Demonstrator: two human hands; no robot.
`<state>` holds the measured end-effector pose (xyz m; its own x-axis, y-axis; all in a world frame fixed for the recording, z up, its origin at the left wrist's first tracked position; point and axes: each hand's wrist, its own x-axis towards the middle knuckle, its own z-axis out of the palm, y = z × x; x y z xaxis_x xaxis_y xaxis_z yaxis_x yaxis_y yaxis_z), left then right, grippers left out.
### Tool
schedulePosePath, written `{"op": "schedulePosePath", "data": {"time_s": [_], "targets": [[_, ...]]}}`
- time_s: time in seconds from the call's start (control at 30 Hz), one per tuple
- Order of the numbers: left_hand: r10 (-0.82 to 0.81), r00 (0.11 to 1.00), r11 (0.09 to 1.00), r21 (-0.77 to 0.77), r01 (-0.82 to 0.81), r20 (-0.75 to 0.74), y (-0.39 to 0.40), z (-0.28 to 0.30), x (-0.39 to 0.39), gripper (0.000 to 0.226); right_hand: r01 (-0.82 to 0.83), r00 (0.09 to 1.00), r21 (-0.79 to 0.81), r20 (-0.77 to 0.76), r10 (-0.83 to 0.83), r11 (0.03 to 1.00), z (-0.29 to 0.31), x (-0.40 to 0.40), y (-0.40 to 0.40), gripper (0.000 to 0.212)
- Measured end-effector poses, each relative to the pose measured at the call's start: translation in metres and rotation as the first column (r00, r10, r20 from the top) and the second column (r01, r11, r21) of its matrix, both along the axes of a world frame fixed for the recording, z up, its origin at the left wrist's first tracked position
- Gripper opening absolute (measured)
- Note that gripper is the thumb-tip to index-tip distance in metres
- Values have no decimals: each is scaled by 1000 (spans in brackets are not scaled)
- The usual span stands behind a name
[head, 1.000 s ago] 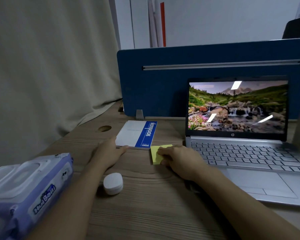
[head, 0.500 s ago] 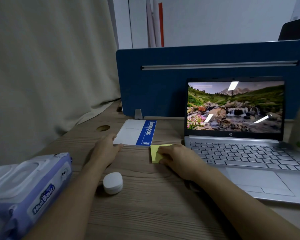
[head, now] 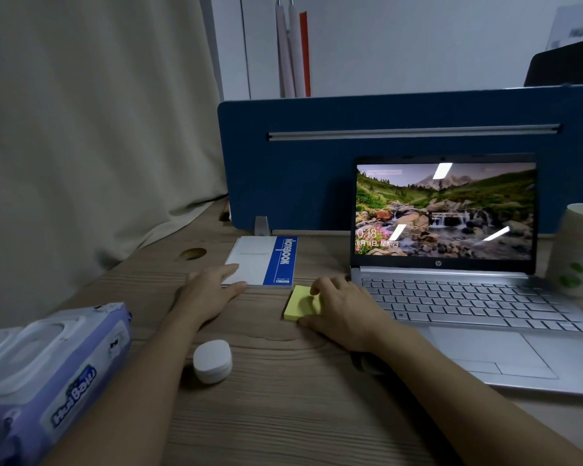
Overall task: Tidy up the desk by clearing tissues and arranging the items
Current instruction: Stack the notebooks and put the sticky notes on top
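Little changed over the last second: left hand point(head: 212, 290) stayed flat, fingers spread on the notebook point(head: 263, 260) near corner; right hand point(head: 344, 311) kept pinching the yellow sticky pad point(head: 298, 306) on the counter point(head: 283, 398), just left of the laptop point(head: 468, 304). Pad sat a touch squarer under the notebook. Probably aligning items; no loose tissues visible.

Beige curtain point(head: 81, 129), blue divider panel point(head: 317, 183), white wall point(head: 418, 38)

Single head-worn wide-angle view, facing forward and down, close over wooden desk point(head: 283, 415), laptop point(head: 468, 297) right
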<state>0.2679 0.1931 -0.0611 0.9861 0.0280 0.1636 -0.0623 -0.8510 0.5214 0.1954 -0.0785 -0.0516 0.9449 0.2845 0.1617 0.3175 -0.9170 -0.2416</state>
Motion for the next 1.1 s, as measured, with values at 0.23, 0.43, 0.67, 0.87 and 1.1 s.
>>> {"op": "schedulePosePath", "data": {"time_s": [0.23, 0.43, 0.67, 0.87, 1.1], "targets": [[-81, 997, 996, -32, 81, 20, -2, 1, 4, 40, 51, 990, 182, 121, -74, 982, 5, -6, -7, 84], [-189, 982, 981, -38, 189, 4, -13, 3, 1, 24, 142, 966, 285, 169, -196, 948, 13, -16, -31, 83], [-288, 958, 958, -12, 288, -12, -33, 4, -1, 26, 217, 941, 306, 186, -281, 927, 14, -24, -54, 79], [-336, 942, 942, 32, 335, 21, -36, 4, -4, 31, 202, 965, 374, 83, -250, 905, 14, -17, -55, 72], [-321, 947, 947, -20, 321, 33, -32, 4, -6, 46, 114, 993, 328, -6, -119, 938, 22, 16, -44, 64]]}}
